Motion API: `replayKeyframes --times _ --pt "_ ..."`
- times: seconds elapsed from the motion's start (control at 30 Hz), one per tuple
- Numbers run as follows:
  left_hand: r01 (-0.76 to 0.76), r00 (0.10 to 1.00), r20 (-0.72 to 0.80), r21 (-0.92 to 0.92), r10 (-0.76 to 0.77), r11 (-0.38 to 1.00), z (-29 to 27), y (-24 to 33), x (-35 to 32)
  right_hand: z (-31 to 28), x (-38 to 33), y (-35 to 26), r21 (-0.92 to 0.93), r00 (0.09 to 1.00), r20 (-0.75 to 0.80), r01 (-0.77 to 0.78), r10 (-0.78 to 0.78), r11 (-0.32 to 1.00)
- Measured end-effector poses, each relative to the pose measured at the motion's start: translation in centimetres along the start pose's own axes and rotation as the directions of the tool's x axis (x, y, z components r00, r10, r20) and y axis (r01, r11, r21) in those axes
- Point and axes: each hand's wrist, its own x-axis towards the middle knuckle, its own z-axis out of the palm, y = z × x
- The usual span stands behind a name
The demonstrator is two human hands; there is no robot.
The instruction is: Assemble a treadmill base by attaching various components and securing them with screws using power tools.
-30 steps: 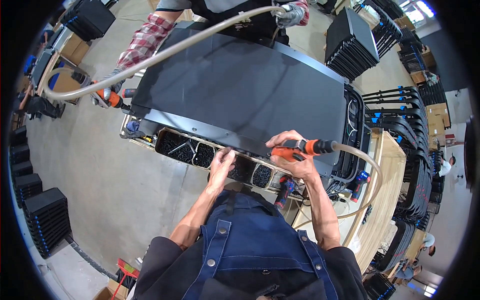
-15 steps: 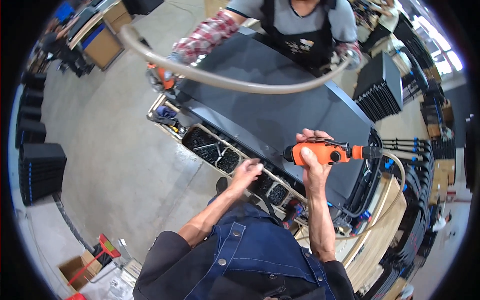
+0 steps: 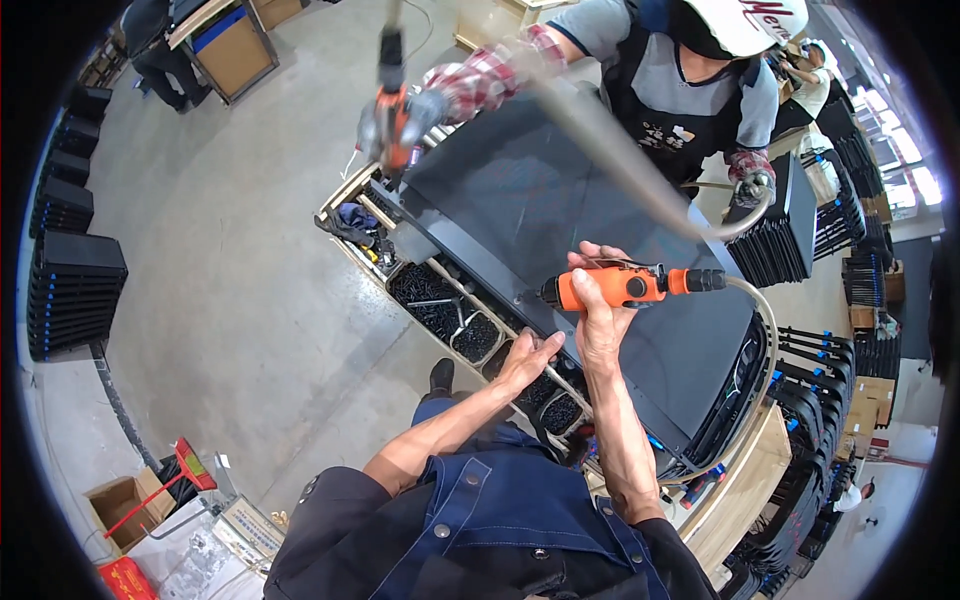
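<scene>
Workshop floor, grey concrete; large black panel [image 3: 560,230] lies flat on worktop [image 3: 740,490]. My right hand [image 3: 600,310], fingers clenched round orange power screwdriver [image 3: 610,287], above panel's near edge. My left hand [image 3: 525,362], fingers loosely spread, rests at the screw tray [image 3: 450,315] along that edge. Co-worker's gloved hand [image 3: 420,110] works a second driver at far corner.

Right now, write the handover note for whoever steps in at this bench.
Right hand grips the orange air screwdriver, tip at the near edge of the large black panel.
Left hand rests on the screw tray, over its compartments of dark screws.
A co-worker's gloved hand works a second orange driver at the far corner.
How many screws are driven or left cannot be told.
</scene>
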Motion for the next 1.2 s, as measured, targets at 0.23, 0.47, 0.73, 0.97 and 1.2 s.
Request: replayKeyframes --times 0.23,0.47,0.73,0.97,1.2 --pt "-0.011 0.998 0.056 -0.073 0.015 0.997 -0.3 0.4 0.3 0.8 -0.1 -0.2 -0.091 1.000 0.012 0.017 -0.016 0.996" --pt "-0.013 0.996 0.083 -0.045 0.017 0.999 -0.5 -0.5 0.9 0.7 -0.3 -0.6 -0.088 1.000 -0.020 0.008 -0.010 0.996" --pt "-0.054 0.994 0.092 -0.083 0.061 0.995 -0.4 -0.1 0.7 1.1 0.1 -0.2 -0.094 1.000 0.024 0.003 0.000 0.996" --pt "-0.073 0.990 0.109 -0.099 0.084 0.992 -0.4 -1.3 1.1 2.2 1.3 0.9 -0.193 0.840 0.534 0.006 0.100 0.981" --pt "-0.101 0.986 0.120 -0.129 0.117 0.986 0.0 -2.2 1.3 2.3 2.1 -0.2 -0.324 0.852 0.516 0.092 0.094 0.942"
